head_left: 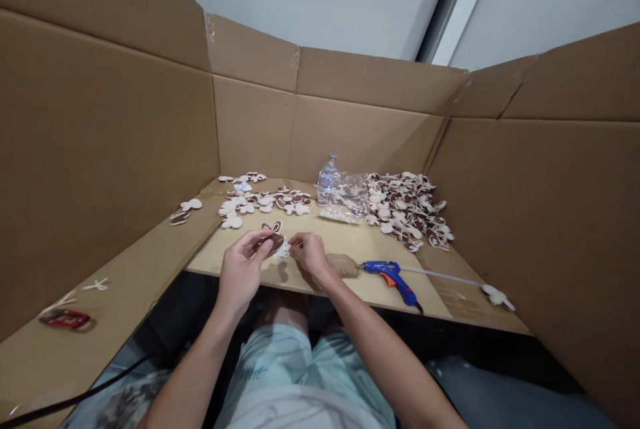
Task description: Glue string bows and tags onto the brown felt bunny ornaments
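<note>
My left hand [246,257] pinches a brown bunny-shaped cutout [273,234] with a pale outline, its ears pointing away from me. Just right of it, my right hand [309,252] has its fingertips pressed together above a small pile of tiny white pieces [283,250]. Whatever lies between those fingertips is too small to make out. A blue hot glue gun [393,275] with an orange trigger lies right of my right hand, a glue stick trailing from its back. Its nozzle rests on a brown pad [343,265].
A large heap of bunny cutouts [405,205] fills the back right, and several more [265,201] lie back left. Between them stand a plastic bottle [330,175] and a clear bag [345,199]. A red cutter [66,319] lies at left. Cardboard walls [350,129] enclose the board.
</note>
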A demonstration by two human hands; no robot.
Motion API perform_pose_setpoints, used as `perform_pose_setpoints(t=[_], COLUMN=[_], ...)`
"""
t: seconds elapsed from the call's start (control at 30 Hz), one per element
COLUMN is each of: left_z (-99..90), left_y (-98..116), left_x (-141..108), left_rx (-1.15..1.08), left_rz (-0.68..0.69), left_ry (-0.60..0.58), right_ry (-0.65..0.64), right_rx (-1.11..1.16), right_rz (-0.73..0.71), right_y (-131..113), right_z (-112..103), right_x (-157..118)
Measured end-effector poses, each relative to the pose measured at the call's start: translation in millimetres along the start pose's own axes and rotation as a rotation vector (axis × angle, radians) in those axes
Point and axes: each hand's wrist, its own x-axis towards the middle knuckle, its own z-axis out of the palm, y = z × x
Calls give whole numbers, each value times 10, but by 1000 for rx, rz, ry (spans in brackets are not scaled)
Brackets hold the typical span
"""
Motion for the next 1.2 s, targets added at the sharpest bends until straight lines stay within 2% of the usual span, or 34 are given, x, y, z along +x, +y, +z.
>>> perform_pose_setpoints(t=[0.2,0.47,0.63,0.83,1.0,1.2], left_z=[8,-36,-45,-32,9,109], left_y=[-14,-47,-33,-5,19,85], left_x=[-14,3,3,1,-29,-136], left_rx=[31,81,95,63,53,91], left_rz=[12,46,36,56,54,82], left_ry=[-10,-14,-5,13,-6,-35], right_ry=[-60,49,56,55,92,167], right_rx=[-26,45,269,687,944,1100], right_rz=[-38,78,144,219,252,240], right_y=[-64,15,36,22,-75,-267], right_z=[-3,6,-7,-111,-294,-514], right_x=[13,54,78,-17,-200,-555])
